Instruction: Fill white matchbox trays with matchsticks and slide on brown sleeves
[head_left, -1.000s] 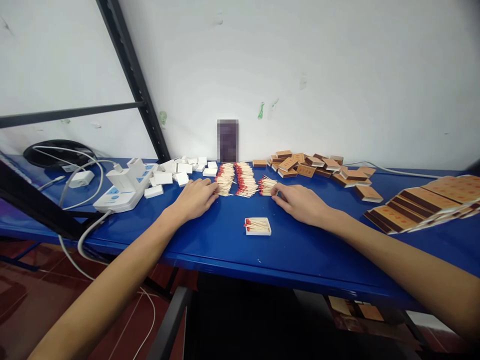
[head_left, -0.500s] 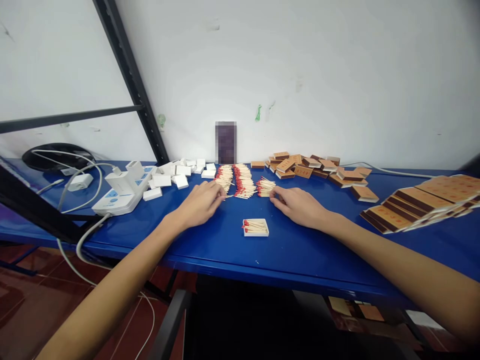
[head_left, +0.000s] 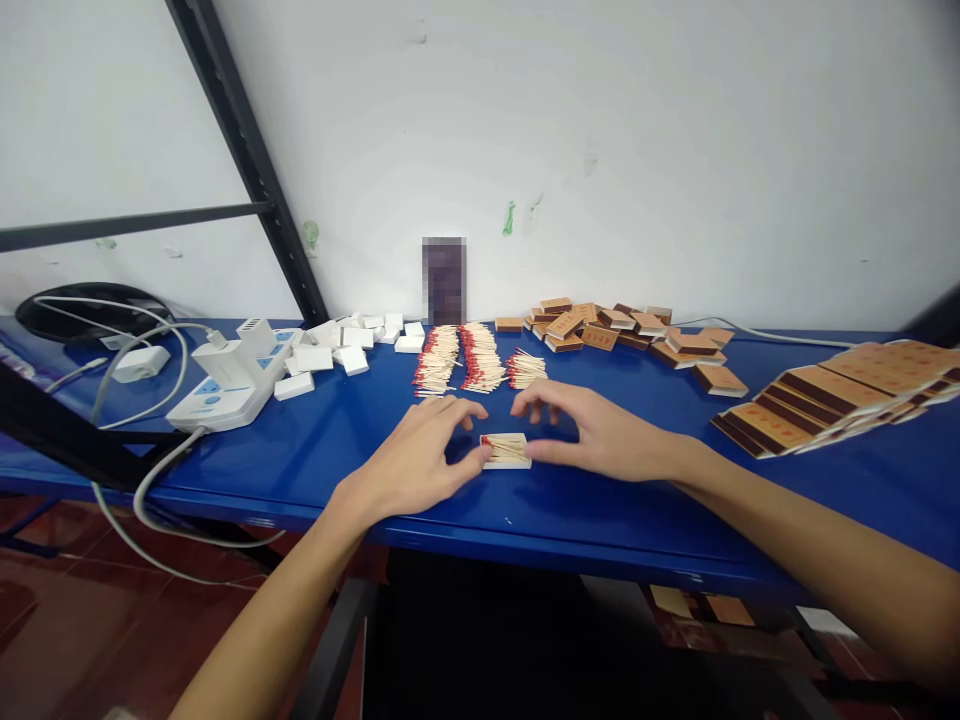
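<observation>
Head view: white tray (head_left: 510, 465) on blue table (head_left: 600, 520) holds matches (head_left: 507, 449), red heads at L end. L hand (head_left: 420, 455) & R hand (head_left: 615, 432) flank it, fingers curved, spread apart; thumbs at tray's ends, can't tell if touching. 3 match piles (head_left: 481, 360) just behind.

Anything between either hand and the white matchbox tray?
Nothing visible. The left hand and right hand flank the white tray, each at or very near one short end. The loose match piles lie beyond it.
</observation>
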